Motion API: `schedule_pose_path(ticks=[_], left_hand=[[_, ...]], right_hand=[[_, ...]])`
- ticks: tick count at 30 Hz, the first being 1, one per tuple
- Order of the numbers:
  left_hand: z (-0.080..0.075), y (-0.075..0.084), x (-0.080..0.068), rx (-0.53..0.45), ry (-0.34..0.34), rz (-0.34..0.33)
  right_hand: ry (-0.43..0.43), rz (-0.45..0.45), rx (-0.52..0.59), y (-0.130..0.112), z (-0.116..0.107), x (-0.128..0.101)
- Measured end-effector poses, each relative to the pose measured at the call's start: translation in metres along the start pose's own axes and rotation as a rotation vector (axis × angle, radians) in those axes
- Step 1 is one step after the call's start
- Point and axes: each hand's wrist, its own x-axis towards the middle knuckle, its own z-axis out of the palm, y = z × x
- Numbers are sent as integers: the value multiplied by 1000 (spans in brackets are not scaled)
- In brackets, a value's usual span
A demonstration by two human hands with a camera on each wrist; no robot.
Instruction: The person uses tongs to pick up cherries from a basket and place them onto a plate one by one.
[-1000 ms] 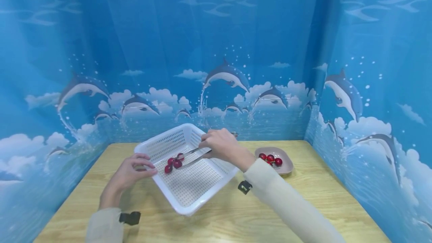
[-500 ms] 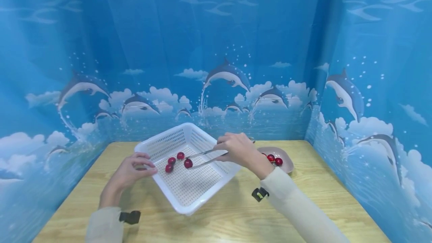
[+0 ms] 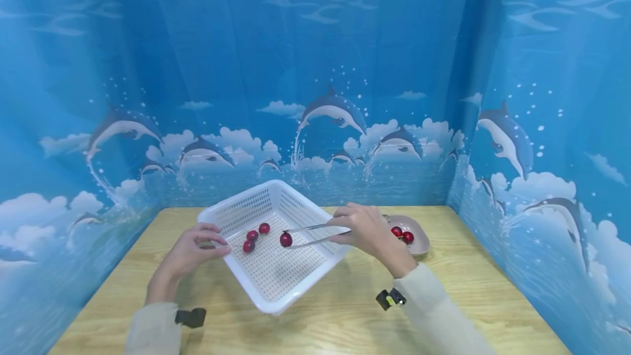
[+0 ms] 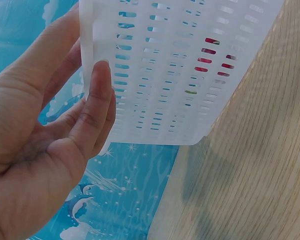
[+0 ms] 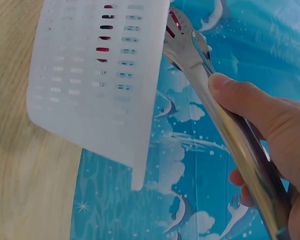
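Note:
A white perforated basket [image 3: 300, 274] sits on the wooden table. My left hand [image 3: 194, 248] grips its left rim [image 4: 87, 35], thumb on the outer wall. My right hand [image 3: 362, 228] holds metal tongs [image 3: 317, 234] over the basket's right rim; the tongs [image 5: 225, 120] pinch a red cherry [image 3: 286, 239] at their tip above the basket floor. Two more cherries [image 3: 256, 236] lie inside the basket at its left. A small pinkish dish [image 3: 419, 237] with red cherries [image 3: 401, 233] stands right of the basket, partly hidden behind my right hand.
The wooden table [image 3: 493, 300] is enclosed by blue dolphin-print curtains [image 3: 315, 97] at the back and both sides. Bare tabletop lies in front of the basket and at the right.
My right hand has drawn the tongs rightward with one cherry, away from the two cherries at the basket's left. The left hand stays on the rim.

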Motion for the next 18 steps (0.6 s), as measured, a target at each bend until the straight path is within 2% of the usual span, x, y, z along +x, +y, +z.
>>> schedule_pose_path(ticks=[9,18], left_hand=[[-1,-1,0,-2,-2,31],[1,0,0,-16,1,21]], right_hand=[[89,39,59,4,3,-20],[151,57,58,7,-2,-34]])
